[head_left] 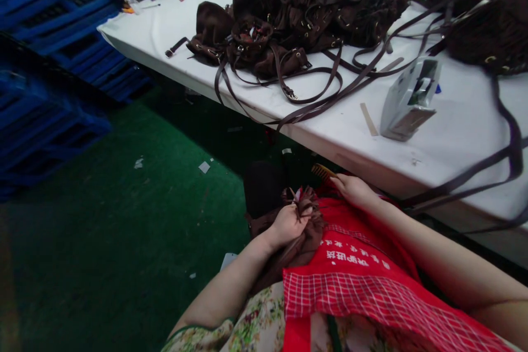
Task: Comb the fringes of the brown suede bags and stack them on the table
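My left hand (287, 226) is closed around the gathered, fringed end of a brown fabric bag (300, 250), which rests on my lap. Strips of the fringe stick up out of my fist. Just beyond, my right hand (355, 190) pinches a yellowish comb (322, 172) at one end, its teeth pointing to the left. The comb is close to the table edge and apart from the bag's fringe.
A white table (330, 137) carries a heap of dark brown drawstring bags (297, 16) with straps (313, 113) hanging over its edge. On it stands a silvery box (406, 104) beside a thin strip (368, 119). Blue pallets (53, 66) are stacked left; paper scraps (204, 167) litter the green floor.
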The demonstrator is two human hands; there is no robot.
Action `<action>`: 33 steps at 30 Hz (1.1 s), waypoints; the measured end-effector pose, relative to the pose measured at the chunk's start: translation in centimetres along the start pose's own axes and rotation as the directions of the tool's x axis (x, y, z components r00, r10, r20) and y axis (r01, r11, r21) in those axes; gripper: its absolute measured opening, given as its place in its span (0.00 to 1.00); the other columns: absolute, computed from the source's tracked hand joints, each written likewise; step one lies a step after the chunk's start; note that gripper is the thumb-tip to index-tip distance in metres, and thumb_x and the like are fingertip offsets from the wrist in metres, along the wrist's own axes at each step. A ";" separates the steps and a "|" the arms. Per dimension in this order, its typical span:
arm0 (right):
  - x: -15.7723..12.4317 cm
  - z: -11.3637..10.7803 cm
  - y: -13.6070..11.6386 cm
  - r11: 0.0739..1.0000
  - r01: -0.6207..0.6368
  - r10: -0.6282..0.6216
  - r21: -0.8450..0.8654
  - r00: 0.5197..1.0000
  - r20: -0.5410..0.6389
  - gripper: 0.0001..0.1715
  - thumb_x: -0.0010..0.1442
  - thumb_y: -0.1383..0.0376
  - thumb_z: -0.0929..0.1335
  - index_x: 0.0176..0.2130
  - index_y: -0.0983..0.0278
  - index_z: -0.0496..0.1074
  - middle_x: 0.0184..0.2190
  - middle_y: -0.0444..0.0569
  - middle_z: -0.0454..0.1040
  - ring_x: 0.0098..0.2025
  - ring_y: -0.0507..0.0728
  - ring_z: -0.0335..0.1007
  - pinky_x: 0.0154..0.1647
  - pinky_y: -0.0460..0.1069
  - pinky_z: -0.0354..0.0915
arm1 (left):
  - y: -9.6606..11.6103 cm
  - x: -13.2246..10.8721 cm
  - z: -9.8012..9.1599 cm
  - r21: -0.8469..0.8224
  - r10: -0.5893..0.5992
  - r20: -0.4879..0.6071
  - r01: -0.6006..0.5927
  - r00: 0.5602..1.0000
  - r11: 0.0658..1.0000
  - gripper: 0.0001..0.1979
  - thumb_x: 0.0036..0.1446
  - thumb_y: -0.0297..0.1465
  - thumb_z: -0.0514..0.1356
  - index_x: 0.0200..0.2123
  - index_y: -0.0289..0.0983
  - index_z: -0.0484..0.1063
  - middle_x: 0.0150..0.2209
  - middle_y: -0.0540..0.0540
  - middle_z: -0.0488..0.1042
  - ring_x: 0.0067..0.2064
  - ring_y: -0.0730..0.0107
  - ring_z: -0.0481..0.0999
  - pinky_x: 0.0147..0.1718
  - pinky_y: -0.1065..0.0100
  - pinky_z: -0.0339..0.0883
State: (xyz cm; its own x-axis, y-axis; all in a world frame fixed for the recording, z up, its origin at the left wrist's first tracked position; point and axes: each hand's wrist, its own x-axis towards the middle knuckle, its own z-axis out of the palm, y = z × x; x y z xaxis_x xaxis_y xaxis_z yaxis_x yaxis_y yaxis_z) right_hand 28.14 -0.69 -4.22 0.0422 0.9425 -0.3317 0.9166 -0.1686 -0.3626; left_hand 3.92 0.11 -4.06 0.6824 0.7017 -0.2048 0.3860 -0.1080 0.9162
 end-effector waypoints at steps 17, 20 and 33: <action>-5.2 0.0 -5.9 0.888 0.377 -0.369 -0.265 0.926 0.082 0.14 0.67 0.62 0.56 0.40 0.64 0.66 0.33 0.51 0.75 0.30 0.54 0.72 0.25 0.46 0.52 | 0.4 0.2 -0.4 -0.040 -0.034 0.080 0.037 0.996 0.999 0.13 0.60 0.34 0.52 0.35 0.32 0.73 0.34 0.43 0.77 0.37 0.63 0.76 0.39 0.66 0.69; -4.2 0.7 -4.6 0.912 0.292 -0.270 -0.289 0.956 0.112 0.13 0.67 0.64 0.56 0.41 0.65 0.66 0.33 0.52 0.75 0.30 0.55 0.73 0.26 0.46 0.54 | 0.9 -0.2 -0.5 0.013 0.031 0.034 -0.031 0.999 0.999 0.13 0.61 0.36 0.52 0.37 0.35 0.73 0.37 0.43 0.77 0.42 0.61 0.76 0.44 0.64 0.68; -6.6 -3.5 -5.8 0.936 0.342 -0.339 0.082 0.939 -0.048 0.19 0.69 0.58 0.53 0.34 0.62 0.64 0.28 0.47 0.74 0.29 0.54 0.70 0.30 0.47 0.56 | 1.3 0.2 -0.5 0.020 0.007 0.028 -0.007 1.000 1.000 0.18 0.62 0.38 0.50 0.46 0.34 0.72 0.45 0.41 0.77 0.49 0.58 0.75 0.50 0.60 0.68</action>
State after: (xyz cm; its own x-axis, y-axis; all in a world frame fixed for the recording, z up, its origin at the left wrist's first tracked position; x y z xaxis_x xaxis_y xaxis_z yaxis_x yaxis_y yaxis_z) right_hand 23.97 -4.92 3.15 -0.2523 0.9565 -0.1465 0.8397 0.1411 -0.5244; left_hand 4.27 0.44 -2.71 0.7018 0.6813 -0.2081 0.3934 -0.1270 0.9106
